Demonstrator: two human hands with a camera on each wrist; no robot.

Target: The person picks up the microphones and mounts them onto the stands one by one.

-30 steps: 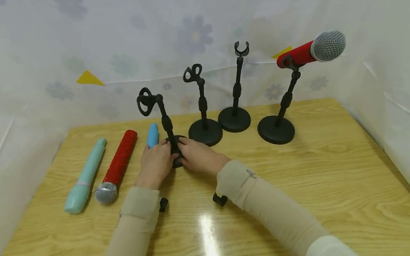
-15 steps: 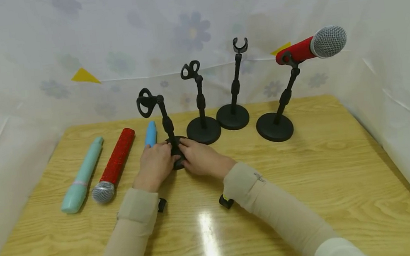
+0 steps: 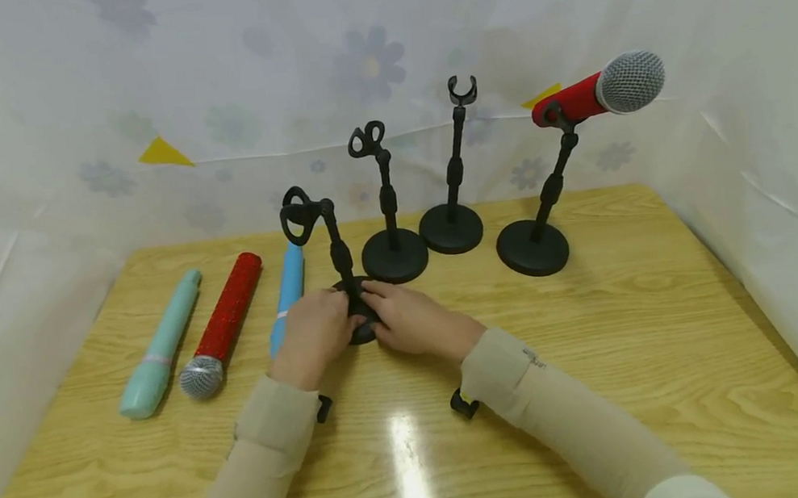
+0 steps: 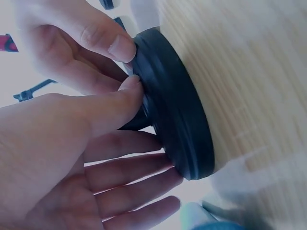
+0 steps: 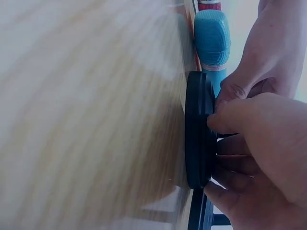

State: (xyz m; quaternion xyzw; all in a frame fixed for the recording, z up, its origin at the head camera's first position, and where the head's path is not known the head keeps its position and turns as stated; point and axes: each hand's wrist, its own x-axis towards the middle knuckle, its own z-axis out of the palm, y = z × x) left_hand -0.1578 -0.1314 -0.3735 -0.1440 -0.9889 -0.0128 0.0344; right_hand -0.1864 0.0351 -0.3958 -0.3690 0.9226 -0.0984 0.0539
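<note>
Two beige sleeves (image 3: 570, 418) reach in over the near part of the wood-grain bench (image 3: 672, 350). At left, side by side, lie a mint microphone (image 3: 163, 339) and a red sequined microphone (image 3: 228, 309), well clear of the work. Ahead, the left hand (image 3: 311, 327) and right hand (image 3: 415, 319), both part-closed, grip the held stand (image 3: 341, 257) by its round black base, left of centre on the bench. Just left lies a blue microphone (image 3: 290, 281), its near end hidden by the left hand. Close behind the gripped base, a second stand (image 3: 395, 256) blocks that side, with a third stand (image 3: 451, 229) beside it. Farther right, a fourth stand (image 3: 533, 249) carries a silver-headed red microphone (image 3: 602, 94). Flowered cloth (image 3: 240, 55) hangs behind.
</note>
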